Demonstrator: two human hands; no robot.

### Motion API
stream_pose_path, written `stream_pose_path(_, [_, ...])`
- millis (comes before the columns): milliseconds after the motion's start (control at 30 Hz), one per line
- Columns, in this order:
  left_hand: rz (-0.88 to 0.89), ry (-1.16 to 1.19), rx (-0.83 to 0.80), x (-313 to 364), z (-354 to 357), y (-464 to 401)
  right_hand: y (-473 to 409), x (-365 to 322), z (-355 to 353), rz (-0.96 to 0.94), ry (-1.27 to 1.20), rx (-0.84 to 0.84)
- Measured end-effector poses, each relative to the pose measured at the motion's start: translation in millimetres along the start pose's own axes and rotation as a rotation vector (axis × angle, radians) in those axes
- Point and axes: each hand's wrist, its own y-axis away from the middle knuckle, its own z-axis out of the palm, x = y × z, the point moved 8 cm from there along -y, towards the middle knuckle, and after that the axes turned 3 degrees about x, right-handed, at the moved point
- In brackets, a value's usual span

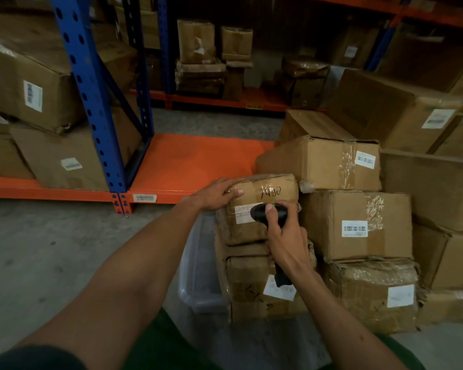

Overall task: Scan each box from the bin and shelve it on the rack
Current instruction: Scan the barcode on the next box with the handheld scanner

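Note:
A small taped cardboard box (259, 190) with black handwriting on top sits on a stack of boxes inside a clear plastic bin (198, 284). My left hand (217, 192) lies flat on the box's top left corner. My right hand (284, 236) grips a black handheld barcode scanner (259, 213), its head held against the white label on the box's front face. A green light shows on the scanner. The orange rack shelf (198, 161) lies just beyond the box, low and bare in the middle.
Stacked cardboard boxes (358, 222) crowd the floor to the right of the bin. A blue rack upright (91, 102) stands left of the bare shelf part, with large boxes (32, 84) shelved beyond it. Grey concrete floor (51, 263) spreads to the left.

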Motion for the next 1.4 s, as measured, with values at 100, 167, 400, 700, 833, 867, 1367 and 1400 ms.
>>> stream_pose_path(100, [-0.014,0.009,-0.009,-1.2,0.5,0.2,-0.4,-1.8,0.8,-0.002,-0.009,-0.008])
stream_pose_path(167, [-0.02,0.014,-0.009,-1.9,0.6,0.0,-0.9,-3.1,1.2,-0.005,-0.009,-0.008])
stream_pose_path(400, [-0.021,0.036,-0.007,-2.2,1.4,-0.4,-2.8,-3.8,1.0,-0.009,-0.011,0.002])
stream_pose_path(700, [-0.043,0.041,-0.012,-3.7,1.9,0.7,0.7,-3.8,1.2,0.016,-0.034,-0.017])
stream_pose_path(833, [-0.038,0.053,-0.011,-4.7,2.3,-0.1,1.0,-5.5,1.0,0.012,-0.025,-0.015])
stream_pose_path(867, [-0.036,0.053,-0.013,-4.8,2.3,-0.2,0.7,-5.7,1.0,0.012,-0.023,-0.014])
stream_pose_path(1367, [-0.082,0.177,0.256,-6.2,9.2,1.5,-4.8,21.0,3.5,0.137,0.129,-0.208])
stream_pose_path(1400, [-0.075,0.193,0.264,-6.7,8.5,0.6,-5.3,23.3,3.6,0.146,0.15,-0.216])
